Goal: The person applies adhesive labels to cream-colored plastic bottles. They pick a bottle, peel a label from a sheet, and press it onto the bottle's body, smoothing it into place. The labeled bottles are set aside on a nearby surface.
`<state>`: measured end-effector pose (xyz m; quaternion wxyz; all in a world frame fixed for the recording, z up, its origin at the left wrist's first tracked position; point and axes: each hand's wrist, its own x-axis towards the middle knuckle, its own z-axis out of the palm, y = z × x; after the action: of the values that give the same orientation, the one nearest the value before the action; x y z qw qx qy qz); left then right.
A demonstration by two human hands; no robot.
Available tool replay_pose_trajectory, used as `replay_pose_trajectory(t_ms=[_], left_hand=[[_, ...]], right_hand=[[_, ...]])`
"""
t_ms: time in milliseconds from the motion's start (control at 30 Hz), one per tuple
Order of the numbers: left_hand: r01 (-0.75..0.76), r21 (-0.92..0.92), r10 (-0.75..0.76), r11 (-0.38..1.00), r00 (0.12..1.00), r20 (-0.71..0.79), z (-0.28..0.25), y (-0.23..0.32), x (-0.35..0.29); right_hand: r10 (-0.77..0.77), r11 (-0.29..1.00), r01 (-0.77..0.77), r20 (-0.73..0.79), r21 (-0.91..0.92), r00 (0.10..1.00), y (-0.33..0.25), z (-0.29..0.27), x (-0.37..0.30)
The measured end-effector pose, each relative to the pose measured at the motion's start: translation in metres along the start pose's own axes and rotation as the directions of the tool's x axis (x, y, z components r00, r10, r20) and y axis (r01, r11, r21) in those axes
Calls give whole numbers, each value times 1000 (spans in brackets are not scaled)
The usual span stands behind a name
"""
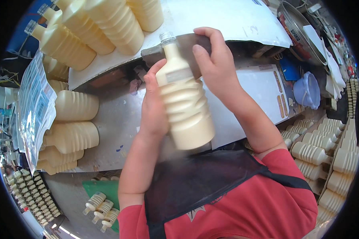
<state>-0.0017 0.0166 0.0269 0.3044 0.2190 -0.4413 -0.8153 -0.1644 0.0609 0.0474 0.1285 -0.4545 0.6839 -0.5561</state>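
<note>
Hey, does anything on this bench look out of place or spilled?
A crumpled pinkish scrap lies near the front edge of the white-covered shelf, and small blue bits lie on the grey tabletop. They look like stray litter. I see no obvious spill.

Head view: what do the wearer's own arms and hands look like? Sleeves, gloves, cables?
Left hand and right hand: ungloved, no watch or cables visible. Forearms bare. Short, plain red sleeves, from a red shirt under a black apron with dark straps.
</note>
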Motion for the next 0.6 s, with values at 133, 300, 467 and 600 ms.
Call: replay_pose_trajectory(t_ms=[133, 300, 467, 600], left_hand=[[-55, 103, 59, 993, 998, -30, 11, 3, -2], [-57, 111, 58, 992, 998, -14, 8, 6, -4], [-66, 84, 68, 994, 997, -23, 8, -1, -2], [-41, 76, 49, 996, 994, -98, -7, -11, 0]], right_hand=[[-211, 957, 218, 53, -194, 976, -25, 22, -2], [-241, 918, 266, 121, -293, 963, -38, 28, -3], [-226, 884, 231, 60, -406, 972, -38, 28, 0], [-167, 958, 183, 88, -221, 982, -39, 50, -3]])
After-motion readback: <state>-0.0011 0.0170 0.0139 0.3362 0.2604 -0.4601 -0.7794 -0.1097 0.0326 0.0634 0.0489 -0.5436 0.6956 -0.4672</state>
